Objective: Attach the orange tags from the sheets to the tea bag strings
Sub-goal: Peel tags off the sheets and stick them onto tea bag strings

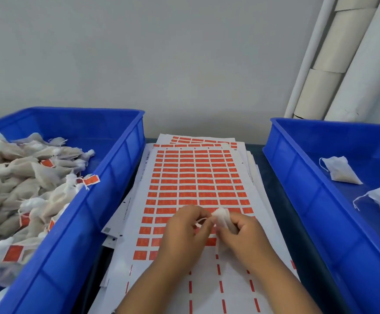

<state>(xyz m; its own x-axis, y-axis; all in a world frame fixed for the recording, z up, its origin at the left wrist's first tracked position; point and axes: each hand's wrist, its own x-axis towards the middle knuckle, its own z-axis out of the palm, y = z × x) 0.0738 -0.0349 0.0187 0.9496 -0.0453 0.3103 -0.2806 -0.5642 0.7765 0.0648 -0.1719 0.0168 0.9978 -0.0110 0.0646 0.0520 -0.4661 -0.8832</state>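
Tea bag (pixel 222 219) gripped in right hand (pixel 244 234) fingers; left hand (pixel 182 232) fingers pinching its string (pixel 201 219), over tag sheet (pixel 198 177)

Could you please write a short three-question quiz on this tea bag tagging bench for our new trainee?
1. True or false: the left bin holds a heap of tea bags, several already carrying orange tags.
2. Multiple choice: where have tags already been taken from the top sheet? A) the far rows B) the near rows C) none.
3. Fill in: the right hand holds a small white ____ over the sheet, while the left hand pinches its string.

Key:
1. True.
2. B: only thin orange strips remain in the nearest rows.
3. Tea bag. A few more untagged bags lie in the right bin.
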